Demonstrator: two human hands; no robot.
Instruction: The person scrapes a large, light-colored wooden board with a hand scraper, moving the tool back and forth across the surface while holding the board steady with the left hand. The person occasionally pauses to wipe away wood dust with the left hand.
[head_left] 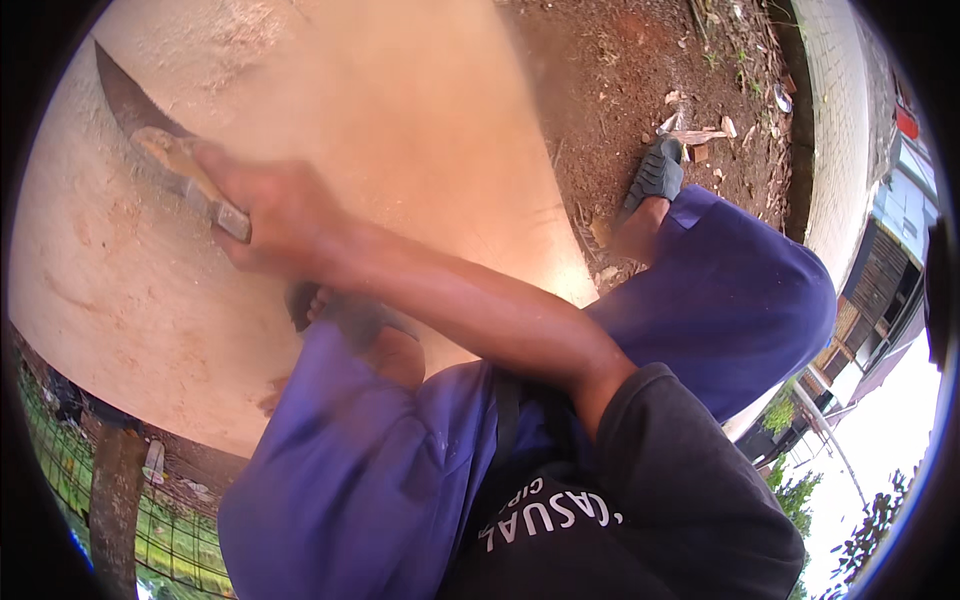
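Note:
Stretched out to the far left, my right hand is closed round the wooden handle of a trowel. The trowel has a dark metal blade that tapers to a point, aimed to the far left. Part of the hand is smeared by motion. Beneath it spreads a broad beige, plaster-like surface, smooth and shiny in the middle, rougher at the far left. The blade is over this surface; whether its whole face touches cannot be told. My left hand is not seen. A small brown shape beside my left trouser leg is too unclear to name.
My feet are apart: one in a dark grey shoe on brown soil, the other by the beige surface. Wood scraps lie near that shoe. A pale wall runs along the right; wire fencing stands at the lower left.

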